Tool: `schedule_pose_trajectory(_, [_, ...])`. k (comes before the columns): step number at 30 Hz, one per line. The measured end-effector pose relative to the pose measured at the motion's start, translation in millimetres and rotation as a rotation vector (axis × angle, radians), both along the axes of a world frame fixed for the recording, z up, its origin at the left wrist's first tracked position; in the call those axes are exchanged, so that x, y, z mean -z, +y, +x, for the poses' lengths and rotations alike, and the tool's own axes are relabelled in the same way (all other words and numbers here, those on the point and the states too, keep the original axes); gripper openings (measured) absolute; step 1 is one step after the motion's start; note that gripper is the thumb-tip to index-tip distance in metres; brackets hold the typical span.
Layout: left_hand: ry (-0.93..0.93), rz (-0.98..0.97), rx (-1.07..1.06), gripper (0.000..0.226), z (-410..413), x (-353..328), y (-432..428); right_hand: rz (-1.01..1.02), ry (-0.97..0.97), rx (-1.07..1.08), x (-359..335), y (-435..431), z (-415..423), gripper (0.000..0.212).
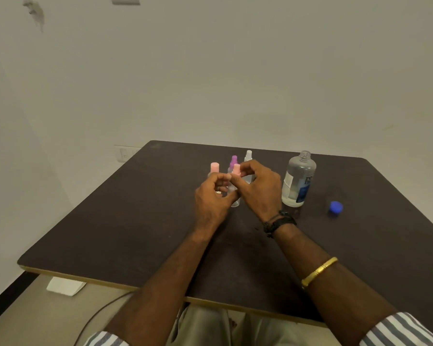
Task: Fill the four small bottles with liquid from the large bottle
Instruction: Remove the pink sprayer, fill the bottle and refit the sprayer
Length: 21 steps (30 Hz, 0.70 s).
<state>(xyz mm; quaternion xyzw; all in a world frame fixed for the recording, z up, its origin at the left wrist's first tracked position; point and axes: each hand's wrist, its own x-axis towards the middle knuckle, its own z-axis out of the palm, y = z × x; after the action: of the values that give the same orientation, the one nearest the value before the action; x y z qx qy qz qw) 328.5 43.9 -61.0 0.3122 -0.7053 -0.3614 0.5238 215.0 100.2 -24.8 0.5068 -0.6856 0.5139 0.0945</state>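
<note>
Nearest us are two blue-and-white striped sleeves (400,330) and bare forearms, the right wearing a thin gold bangle (319,272). On the dark brown table (110,221), our left hand (210,198) curls round the body of a small clear pink-capped bottle (236,171) while our right hand (259,186) pinches its cap. Just behind stand a second pink-capped small bottle (214,168), a purple-capped small bottle (234,161) and a white-capped small bottle (248,156). The large clear uncapped bottle (298,181) stands upright to the right, with its round blue cap (335,208) lying beyond it.
</note>
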Motion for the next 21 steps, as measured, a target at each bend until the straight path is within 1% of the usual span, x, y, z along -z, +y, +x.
schedule_pose_trajectory(6, [-0.016, -0.011, 0.064, 0.034, -18.7, 2.3, 11.3, -0.002, -0.007, 0.034, 4.6, 17.2, -17.8, 0.029])
schedule_pose_trajectory(13, [-0.044, 0.021, 0.125, 0.038, -39.0, 6.5, 23.6, 0.004, -0.050, 0.071, 6.8, 36.0, -38.1, 0.028])
schedule_pose_trajectory(21, [-0.075, 0.007, 0.186, 0.038, -60.2, 7.2, 33.4, -0.029, -0.129, 0.109, 13.7, 51.8, -58.0, 0.022])
